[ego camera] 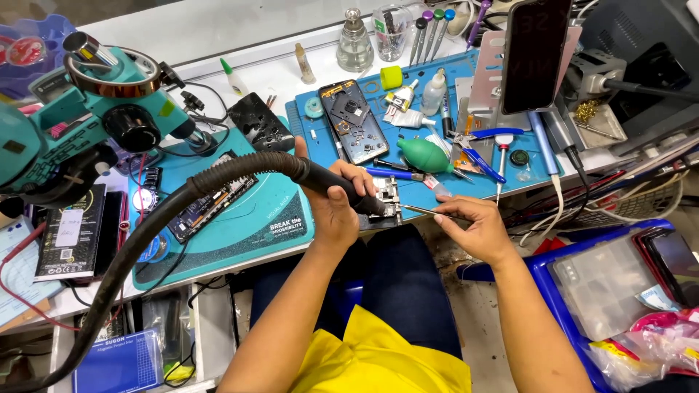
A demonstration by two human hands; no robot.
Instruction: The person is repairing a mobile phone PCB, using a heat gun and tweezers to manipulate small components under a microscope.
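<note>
Left hand (336, 207) fingers wrap the hot-air wand (342, 185); right hand (472, 225) fingers pinch tweezers (426, 212), tips at the board (386, 200) beyond the fingertips.

Single head-worn view, looking steeply down and forward over the person's lap onto the bench (218, 33). Close range: both forearms enter from the bottom edge, bench fills the upper frame, floor at lower right.

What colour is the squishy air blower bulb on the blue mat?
The air blower bulb is green, seen best in the head view.
</note>
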